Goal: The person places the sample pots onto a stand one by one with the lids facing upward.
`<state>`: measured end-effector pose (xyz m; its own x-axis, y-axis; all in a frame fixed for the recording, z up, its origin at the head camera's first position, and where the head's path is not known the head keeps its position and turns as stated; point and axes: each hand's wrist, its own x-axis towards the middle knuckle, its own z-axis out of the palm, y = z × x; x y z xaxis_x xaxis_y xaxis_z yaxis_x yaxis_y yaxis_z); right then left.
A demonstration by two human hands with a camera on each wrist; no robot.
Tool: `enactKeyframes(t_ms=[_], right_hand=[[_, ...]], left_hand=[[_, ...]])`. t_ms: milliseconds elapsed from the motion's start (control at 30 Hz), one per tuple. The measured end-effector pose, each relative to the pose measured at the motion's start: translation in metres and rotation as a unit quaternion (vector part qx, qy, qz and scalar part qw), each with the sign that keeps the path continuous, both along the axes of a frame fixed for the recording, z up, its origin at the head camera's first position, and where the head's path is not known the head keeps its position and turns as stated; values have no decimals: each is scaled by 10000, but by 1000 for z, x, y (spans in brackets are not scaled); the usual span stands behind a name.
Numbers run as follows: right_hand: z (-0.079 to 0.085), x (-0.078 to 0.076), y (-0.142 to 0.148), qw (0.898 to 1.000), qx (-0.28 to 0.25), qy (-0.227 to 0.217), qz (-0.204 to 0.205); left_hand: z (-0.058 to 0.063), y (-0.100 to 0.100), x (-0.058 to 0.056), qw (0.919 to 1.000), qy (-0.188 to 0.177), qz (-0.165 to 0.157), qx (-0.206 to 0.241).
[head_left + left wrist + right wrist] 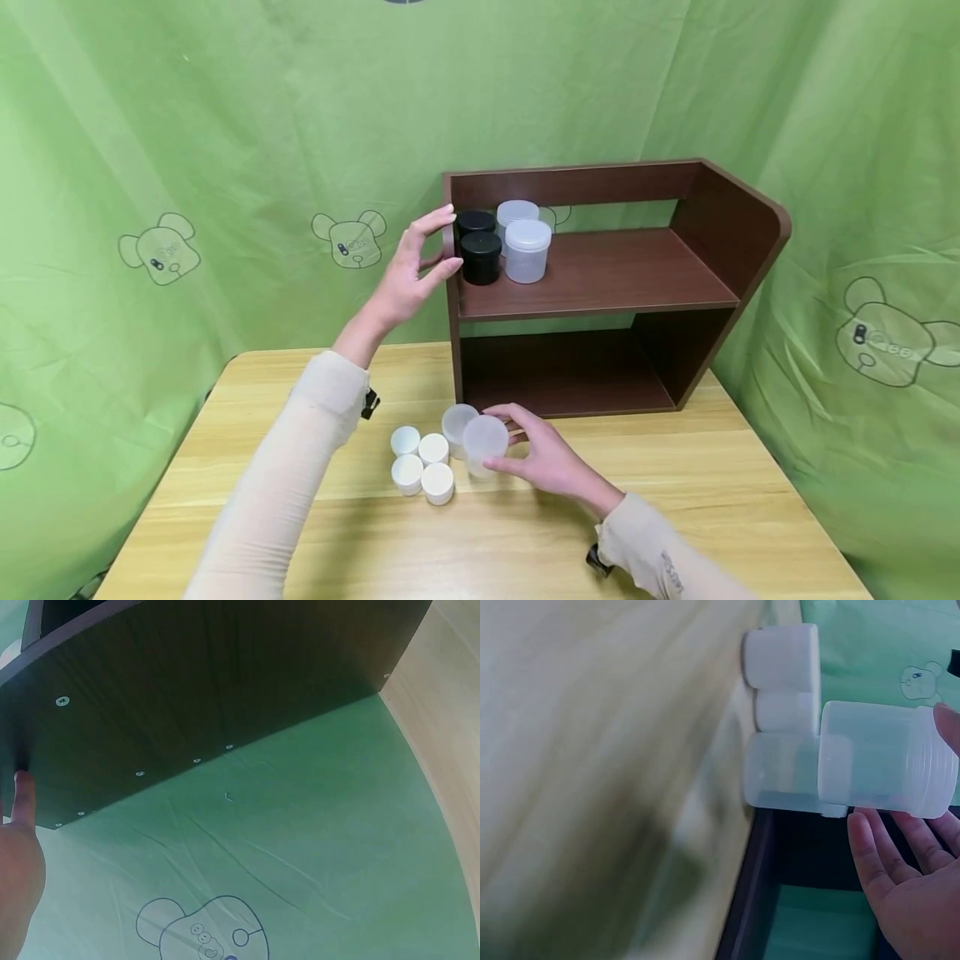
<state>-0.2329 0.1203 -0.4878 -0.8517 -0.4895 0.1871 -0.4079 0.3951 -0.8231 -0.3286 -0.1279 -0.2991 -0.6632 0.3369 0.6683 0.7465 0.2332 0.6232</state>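
Observation:
My right hand point(543, 454) holds a translucent lidded jar point(485, 442), thumb on one side and fingers on the other. In the right wrist view this jar point(874, 757) appears raised off the tabletop, overlapping a second translucent jar point(780, 771) that stands behind it. My left hand point(408, 271) grips the front edge of the brown shelf's left side panel point(452, 333). One finger point(25, 799) touches the panel's outer face in the left wrist view. Beside the translucent jars stand several small white-lidded jars point(422, 467).
On the upper shelf board point(615, 258), two black jars point(481, 258) stand at the left, with two translucent jars point(527, 252) to their right. The shelf stands at the back of the wooden table point(645, 500). Green curtain point(262, 100) hangs behind.

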Motion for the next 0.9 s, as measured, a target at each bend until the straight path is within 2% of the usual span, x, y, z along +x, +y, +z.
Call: enactKeyframes(t_ms=[467,700,900], right_hand=[[47,-8,15,9966,-10,789,-231],[74,-12,23,9921,-217,1202,-297],[95,-16,28,9906,-317,1282,-367]], left_hand=[[-1,1,-1,10000,30,14,28],[0,1,0,10000,28,40,40],[0,0,0,10000,67,4,66]])
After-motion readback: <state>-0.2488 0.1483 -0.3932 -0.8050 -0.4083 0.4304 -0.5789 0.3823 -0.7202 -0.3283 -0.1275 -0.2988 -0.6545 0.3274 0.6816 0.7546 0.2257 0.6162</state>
